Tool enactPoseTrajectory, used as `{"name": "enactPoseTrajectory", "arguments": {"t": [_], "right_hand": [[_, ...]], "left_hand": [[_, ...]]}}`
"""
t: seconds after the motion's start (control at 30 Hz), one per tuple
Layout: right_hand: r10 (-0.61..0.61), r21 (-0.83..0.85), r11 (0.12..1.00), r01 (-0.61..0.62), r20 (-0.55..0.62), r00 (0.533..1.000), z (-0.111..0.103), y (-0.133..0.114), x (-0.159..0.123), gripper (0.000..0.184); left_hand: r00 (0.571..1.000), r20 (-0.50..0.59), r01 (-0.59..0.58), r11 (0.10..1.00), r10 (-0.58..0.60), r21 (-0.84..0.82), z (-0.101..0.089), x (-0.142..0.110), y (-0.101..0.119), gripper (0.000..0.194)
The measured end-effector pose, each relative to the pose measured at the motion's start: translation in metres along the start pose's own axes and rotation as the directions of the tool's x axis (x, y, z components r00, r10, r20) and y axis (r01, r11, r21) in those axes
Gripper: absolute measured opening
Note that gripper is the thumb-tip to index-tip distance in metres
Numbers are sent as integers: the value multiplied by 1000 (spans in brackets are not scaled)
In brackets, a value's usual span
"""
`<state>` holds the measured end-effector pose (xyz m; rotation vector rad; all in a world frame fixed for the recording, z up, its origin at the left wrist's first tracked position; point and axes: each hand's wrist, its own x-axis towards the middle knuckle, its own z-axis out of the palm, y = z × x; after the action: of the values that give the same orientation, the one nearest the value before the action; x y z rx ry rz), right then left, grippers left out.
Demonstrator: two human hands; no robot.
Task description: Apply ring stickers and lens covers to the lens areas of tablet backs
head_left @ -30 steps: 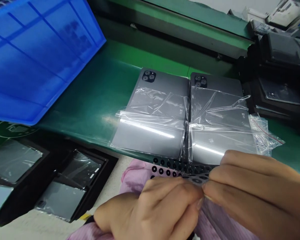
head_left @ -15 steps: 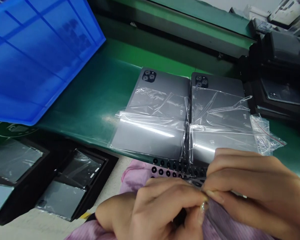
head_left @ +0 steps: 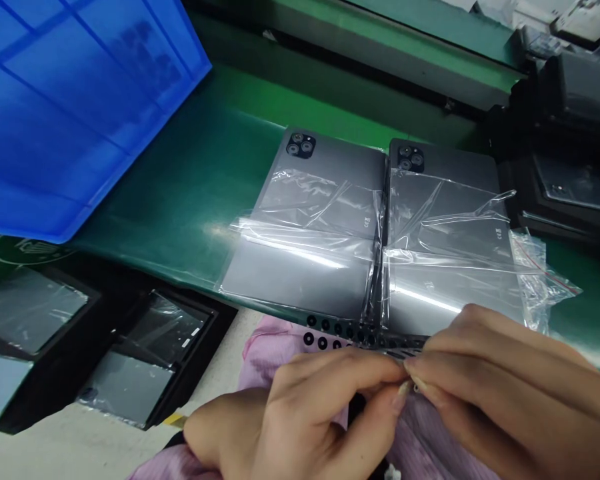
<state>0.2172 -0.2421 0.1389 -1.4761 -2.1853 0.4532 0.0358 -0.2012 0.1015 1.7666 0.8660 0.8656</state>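
Note:
Below the table's front edge, my left hand and my right hand meet with their fingertips pinched close together. A clear sheet of black ring stickers shows just behind the left fingers, its near part hidden by that hand, which appears to grip it. A tiny pale ring-like bit shows by my right thumb; what the right fingers pinch is too small to make out. Just beyond lie a left tablet and a right tablet, backs up, side by side, each partly covered by clear film.
A blue plastic crate stands at the left on the green table surface. Black trays with film-wrapped tablets sit lower left. A clear zip bag lies beside the right tablet; stacked black trays rise at the far right.
My right hand has shifted slightly to the right, and the left fingertips have straightened a little. The view has moved slightly; the tablets lie as before.

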Motion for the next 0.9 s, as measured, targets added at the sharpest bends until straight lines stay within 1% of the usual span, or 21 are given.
{"name": "enactPoseTrajectory", "arguments": {"t": [0.07,0.17,0.23,0.27,0.33,0.37,0.43,0.5,0.53,0.6,0.67,0.73,0.8,0.83,0.9], "right_hand": [[-93,-183,979,85,-35,995,1,0,-6,18],[-224,-356,912,202,-21,974,3,1,-10,15],[-282,-417,872,255,-2,959,5,2,-8,12],[-305,-437,858,269,-12,952,6,2,-7,11],[-324,-458,848,267,-49,945,8,2,-5,11],[-322,-450,853,266,-49,946,8,2,-5,11],[-291,-411,875,257,-21,956,6,2,-5,10],[-270,-340,903,263,27,962,5,3,-5,12],[-254,-297,921,252,31,967,4,3,-4,12],[-173,-197,965,171,10,985,5,2,0,13],[-58,-56,997,57,-16,998,6,1,4,16],[36,104,994,-33,-24,999,6,-1,7,18],[91,222,971,-87,-6,996,5,-2,8,17],[104,259,960,-103,12,995,4,-1,8,16],[103,282,953,-114,55,993,2,1,8,14]], "left_hand": [[1000,-10,7,1000,-7,-3,1,0,0,17],[1000,-13,4,1000,-4,0,2,0,0,16],[1000,-25,0,1000,0,-1,3,-1,-2,16],[999,-33,-11,1000,11,1,4,-1,-3,16],[999,-45,-25,1000,26,11,5,-2,-4,17],[998,-51,-34,999,34,15,6,-2,-5,18],[997,-67,-44,999,45,14,7,-2,-6,18],[996,-85,-40,999,42,22,8,-3,-7,17],[994,-101,-31,999,35,39,8,-4,-8,16],[992,-123,-11,997,19,70,9,-7,-9,16],[994,-112,-5,997,13,73,9,-11,-12,19],[996,-83,-4,999,9,53,9,-14,-14,22],[997,-79,9,999,-6,38,9,-15,-15,23],[997,-78,17,1000,-15,26,9,-15,-14,22],[997,-70,29,1000,-29,-11,9,-12,-13,19]]}}
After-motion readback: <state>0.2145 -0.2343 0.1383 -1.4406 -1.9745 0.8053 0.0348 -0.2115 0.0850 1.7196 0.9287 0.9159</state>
